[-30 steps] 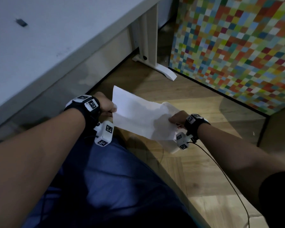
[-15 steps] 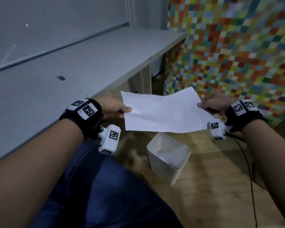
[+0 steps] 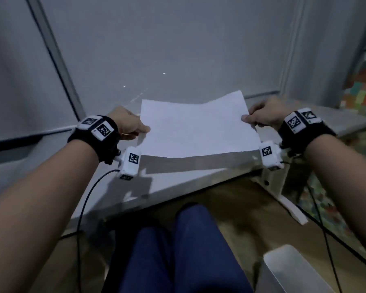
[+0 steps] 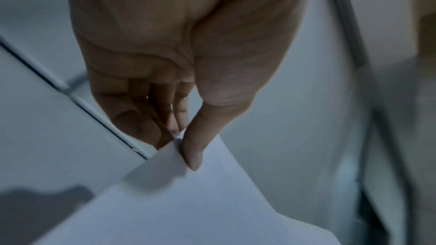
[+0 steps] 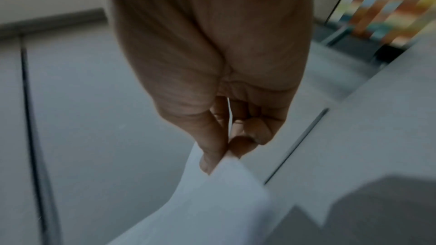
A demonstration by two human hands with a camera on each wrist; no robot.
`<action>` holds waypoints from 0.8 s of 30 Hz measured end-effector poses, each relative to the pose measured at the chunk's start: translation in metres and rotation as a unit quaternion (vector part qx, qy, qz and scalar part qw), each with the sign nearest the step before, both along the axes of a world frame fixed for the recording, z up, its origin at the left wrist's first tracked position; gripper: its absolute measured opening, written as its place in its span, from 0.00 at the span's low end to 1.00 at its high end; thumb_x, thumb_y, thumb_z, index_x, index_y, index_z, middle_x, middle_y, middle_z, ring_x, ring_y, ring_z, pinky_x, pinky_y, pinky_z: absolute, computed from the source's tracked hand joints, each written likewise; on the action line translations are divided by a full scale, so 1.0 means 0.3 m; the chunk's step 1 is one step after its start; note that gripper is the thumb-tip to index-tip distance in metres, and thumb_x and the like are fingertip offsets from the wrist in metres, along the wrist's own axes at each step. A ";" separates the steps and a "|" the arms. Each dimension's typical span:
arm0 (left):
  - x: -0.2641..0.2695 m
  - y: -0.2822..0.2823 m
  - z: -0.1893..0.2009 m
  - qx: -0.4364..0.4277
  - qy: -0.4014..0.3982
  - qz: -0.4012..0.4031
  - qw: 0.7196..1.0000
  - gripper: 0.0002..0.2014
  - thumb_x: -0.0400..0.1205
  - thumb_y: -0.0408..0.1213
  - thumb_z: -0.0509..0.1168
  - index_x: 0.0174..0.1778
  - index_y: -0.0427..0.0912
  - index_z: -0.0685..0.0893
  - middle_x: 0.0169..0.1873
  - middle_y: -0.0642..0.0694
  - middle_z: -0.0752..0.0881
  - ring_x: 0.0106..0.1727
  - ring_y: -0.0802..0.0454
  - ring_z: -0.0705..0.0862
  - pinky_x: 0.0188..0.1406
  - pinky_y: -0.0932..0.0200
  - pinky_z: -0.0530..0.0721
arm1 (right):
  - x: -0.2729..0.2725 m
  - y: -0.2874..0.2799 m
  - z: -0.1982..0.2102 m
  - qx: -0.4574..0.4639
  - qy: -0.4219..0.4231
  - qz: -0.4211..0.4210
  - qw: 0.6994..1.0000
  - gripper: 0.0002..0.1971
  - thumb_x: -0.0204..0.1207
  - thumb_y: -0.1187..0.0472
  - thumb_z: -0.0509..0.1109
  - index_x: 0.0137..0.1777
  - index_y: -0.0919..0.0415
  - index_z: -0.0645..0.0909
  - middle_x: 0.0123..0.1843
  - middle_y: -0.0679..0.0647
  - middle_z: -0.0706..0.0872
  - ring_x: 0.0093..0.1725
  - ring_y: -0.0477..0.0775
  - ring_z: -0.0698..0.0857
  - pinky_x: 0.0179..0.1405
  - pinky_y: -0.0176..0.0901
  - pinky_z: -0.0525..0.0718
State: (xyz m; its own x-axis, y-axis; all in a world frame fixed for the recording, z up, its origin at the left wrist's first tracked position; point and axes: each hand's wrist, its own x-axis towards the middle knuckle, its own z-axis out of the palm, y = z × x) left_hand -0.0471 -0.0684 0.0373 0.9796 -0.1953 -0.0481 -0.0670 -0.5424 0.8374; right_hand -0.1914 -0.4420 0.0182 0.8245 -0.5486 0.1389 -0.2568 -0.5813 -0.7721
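Step in hand, as I judge it: bringing a white rectangular paper sheet [image 3: 195,125] over the pale grey bench [image 3: 199,180] to lay it flat.

Left hand [image 3: 125,123] pinches the sheet's 9 o'clock short edge, thumb [image 4: 192,152] on top, fingers curled under. Right hand [image 3: 264,115] pinches the 3 o'clock short edge the same way, thumb [image 5: 211,156] over the paper. Both are clenched on paper, nothing else held.

Sheet pos.: held betw. the two hands, approx. level, middle sagging a bit. It casts a shadow band on the bench along its 6 o'clock edge, so prob. just above the top, not touching.

Orientation: long axis runs 9-to-3 o'clock, hand to hand. Long edges face 12 (toward the wall) and 6 (toward the person's lap). The 3 o'clock end sits a little further toward 12 than the 9 o'clock end, so it's slightly skewed vs. the bench's front edge.

Next move calls for: lowering both hands evenly, keeping light tension so the sag doesn't buckle, squaring the 6 o'clock edge w/ the bench front, then letting go of both pinches together.

A white plastic bin [image 3: 287,269] stands on the floor at 5 o'clock, well apart.
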 end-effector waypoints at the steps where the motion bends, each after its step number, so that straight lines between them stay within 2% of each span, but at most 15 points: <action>1: 0.032 0.087 -0.013 0.017 -0.007 0.031 0.999 0.15 0.72 0.31 0.86 0.50 0.33 0.89 0.45 0.37 0.93 0.40 0.45 0.89 0.55 0.46 0.92 | 0.087 0.067 -0.002 -0.012 0.010 0.030 0.999 0.15 0.72 0.59 0.87 0.39 0.72 0.91 0.31 0.60 0.90 0.36 0.56 0.83 0.40 0.50 0.83; 3: 0.064 0.230 -0.046 0.064 -0.018 0.066 0.996 0.17 0.72 0.33 0.86 0.51 0.31 0.88 0.46 0.34 0.92 0.42 0.41 0.89 0.55 0.45 0.92 | 0.230 0.186 -0.026 -0.034 0.029 0.079 0.996 0.15 0.71 0.57 0.88 0.41 0.71 0.92 0.31 0.58 0.91 0.34 0.54 0.85 0.40 0.47 0.86; 5: 0.075 0.326 -0.084 0.100 -0.027 0.091 0.991 0.19 0.71 0.35 0.87 0.48 0.33 0.85 0.46 0.32 0.91 0.44 0.37 0.91 0.56 0.44 0.92 | 0.342 0.270 -0.070 -0.047 0.053 0.111 0.991 0.15 0.70 0.58 0.89 0.44 0.69 0.91 0.30 0.57 0.92 0.31 0.52 0.87 0.38 0.44 0.86; 7: 0.085 0.387 -0.121 0.115 -0.015 0.105 0.988 0.23 0.68 0.35 0.89 0.50 0.34 0.85 0.45 0.34 0.92 0.46 0.38 0.92 0.55 0.41 0.93 | 0.423 0.327 -0.120 -0.066 0.087 0.131 0.985 0.15 0.69 0.60 0.90 0.47 0.68 0.90 0.30 0.58 0.92 0.28 0.51 0.87 0.35 0.43 0.87; 9: 0.097 0.419 -0.166 0.136 0.000 0.094 0.986 0.22 0.68 0.34 0.89 0.53 0.35 0.89 0.36 0.42 0.90 0.36 0.44 0.89 0.43 0.50 0.92 | 0.472 0.365 -0.167 -0.087 0.123 0.147 0.978 0.15 0.69 0.61 0.90 0.49 0.67 0.89 0.32 0.59 0.93 0.25 0.51 0.87 0.30 0.40 0.85; 11: 0.111 0.423 -0.207 0.170 0.006 0.068 0.983 0.18 0.69 0.34 0.88 0.52 0.38 0.93 0.30 0.47 0.87 0.30 0.51 0.84 0.33 0.61 0.84 | 0.498 0.385 -0.197 -0.123 0.149 0.156 0.969 0.16 0.69 0.60 0.90 0.51 0.66 0.89 0.35 0.58 0.92 0.26 0.50 0.87 0.30 0.38 0.82; 12: 0.116 0.419 -0.220 0.184 0.011 0.055 0.981 0.17 0.70 0.35 0.88 0.52 0.40 0.94 0.31 0.48 0.88 0.31 0.52 0.84 0.35 0.61 0.82 | 0.509 0.389 -0.203 -0.149 0.159 0.159 0.963 0.17 0.69 0.59 0.90 0.53 0.66 0.90 0.39 0.58 0.92 0.31 0.52 0.87 0.35 0.39 0.83; 14: 0.127 0.411 -0.235 0.215 0.022 0.039 0.976 0.15 0.70 0.38 0.88 0.52 0.44 0.96 0.40 0.47 0.92 0.42 0.49 0.88 0.48 0.59 0.86 | 0.520 0.397 -0.205 -0.187 0.177 0.159 0.953 0.20 0.69 0.56 0.90 0.56 0.64 0.90 0.51 0.60 0.93 0.44 0.57 0.87 0.46 0.43 0.82; 15: 0.135 0.408 -0.235 0.232 0.025 0.037 0.972 0.15 0.71 0.41 0.88 0.51 0.45 0.96 0.45 0.47 0.93 0.48 0.48 0.89 0.53 0.57 0.87 | 0.521 0.404 -0.200 -0.206 0.185 0.162 0.947 0.22 0.70 0.55 0.89 0.59 0.64 0.89 0.56 0.60 0.92 0.49 0.58 0.86 0.50 0.44 0.81; 16: 0.144 0.405 -0.230 0.244 0.028 0.037 0.969 0.15 0.70 0.43 0.88 0.50 0.46 0.97 0.46 0.47 0.94 0.50 0.47 0.90 0.54 0.56 0.87 | 0.524 0.410 -0.196 -0.223 0.195 0.167 0.940 0.24 0.71 0.53 0.88 0.63 0.63 0.87 0.60 0.59 0.90 0.52 0.58 0.85 0.52 0.44 0.80; 18: 0.164 0.393 -0.215 0.259 0.026 0.044 0.965 0.16 0.67 0.48 0.89 0.46 0.46 0.97 0.40 0.46 0.94 0.46 0.44 0.92 0.45 0.57 0.88 | 0.528 0.414 -0.182 -0.240 0.218 0.179 0.929 0.27 0.72 0.50 0.87 0.68 0.59 0.85 0.60 0.55 0.86 0.54 0.58 0.83 0.53 0.44 0.78; 20: 0.174 0.383 -0.197 0.276 0.009 0.043 0.960 0.18 0.67 0.49 0.89 0.49 0.46 0.96 0.32 0.48 0.89 0.36 0.48 0.88 0.34 0.61 0.82 | 0.532 0.415 -0.159 -0.237 0.241 0.193 0.921 0.27 0.70 0.46 0.87 0.67 0.53 0.87 0.59 0.53 0.89 0.54 0.57 0.85 0.54 0.43 0.79; 22: 0.180 0.377 -0.191 0.299 0.005 0.030 0.954 0.20 0.70 0.48 0.88 0.55 0.46 0.95 0.32 0.51 0.86 0.34 0.52 0.83 0.35 0.60 0.80 | 0.526 0.422 -0.136 -0.231 0.260 0.205 0.915 0.28 0.67 0.43 0.89 0.66 0.51 0.89 0.56 0.53 0.90 0.52 0.56 0.87 0.53 0.42 0.79; 24: 0.185 0.377 -0.192 0.322 0.019 0.019 0.946 0.23 0.71 0.46 0.87 0.62 0.46 0.94 0.37 0.51 0.86 0.41 0.48 0.85 0.45 0.59 0.81 | 0.526 0.437 -0.125 -0.241 0.272 0.211 0.907 0.30 0.67 0.45 0.90 0.67 0.53 0.89 0.54 0.52 0.88 0.50 0.55 0.86 0.52 0.40 0.78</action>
State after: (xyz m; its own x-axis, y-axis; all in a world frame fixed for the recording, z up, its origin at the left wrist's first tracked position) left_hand 0.0084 0.0447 -0.0204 0.9807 -0.0776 -0.1795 -0.0135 -0.9425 0.3340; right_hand -0.0337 -0.3109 -0.0194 0.9654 -0.1524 -0.2114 -0.2002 -0.9530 -0.2272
